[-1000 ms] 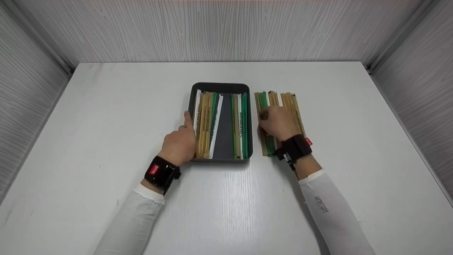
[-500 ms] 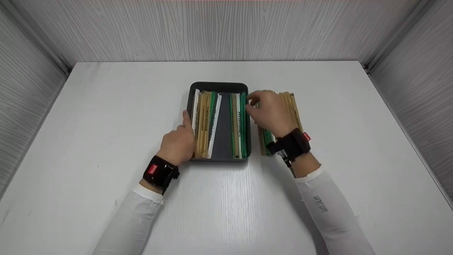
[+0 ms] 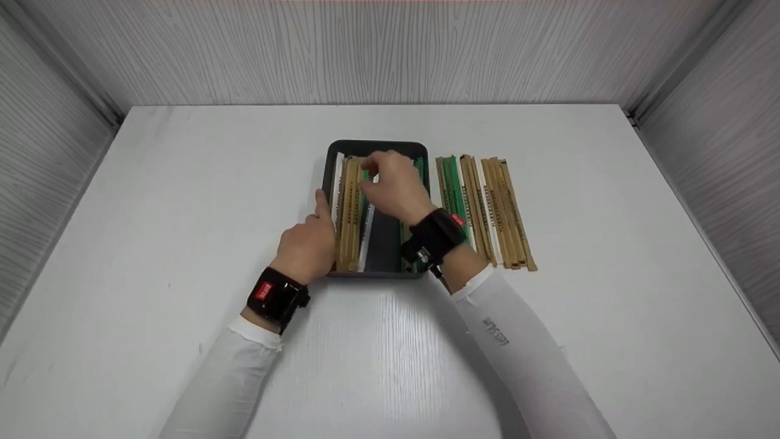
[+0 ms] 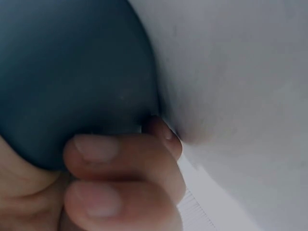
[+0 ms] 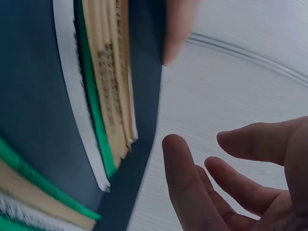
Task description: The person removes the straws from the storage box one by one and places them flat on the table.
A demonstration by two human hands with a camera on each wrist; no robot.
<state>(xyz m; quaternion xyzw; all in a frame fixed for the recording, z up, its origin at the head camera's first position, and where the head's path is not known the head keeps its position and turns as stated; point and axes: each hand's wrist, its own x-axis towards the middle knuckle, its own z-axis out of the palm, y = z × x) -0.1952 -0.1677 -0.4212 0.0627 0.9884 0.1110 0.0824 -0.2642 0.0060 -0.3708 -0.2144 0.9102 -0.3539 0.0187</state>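
Note:
A dark tray (image 3: 385, 247) holds slim paper-wrapped sticks (image 3: 350, 213) in brown, green and white. They lie lengthwise in a left group and a right group, with bare tray floor between. My left hand (image 3: 306, 244) grips the tray's left side; in the left wrist view its curled fingers (image 4: 125, 161) meet the tray's outer wall. Over the tray is my right hand (image 3: 397, 186), its thumb and index finger apart near the left group's top end. The right wrist view shows these fingers (image 5: 178, 168) spread, with nothing between them. This hand and wrist hide much of the right group.
Right of the tray, a row of similar wrapped sticks (image 3: 504, 213) in brown, green and white lies on the white table (image 3: 609, 244). Pale wood-grain panels (image 3: 390, 55) stand at the back and sides.
My right hand has moved left from the row of sticks, past the tray's right rim, to above the tray. The left hand has stayed at the tray's left side.

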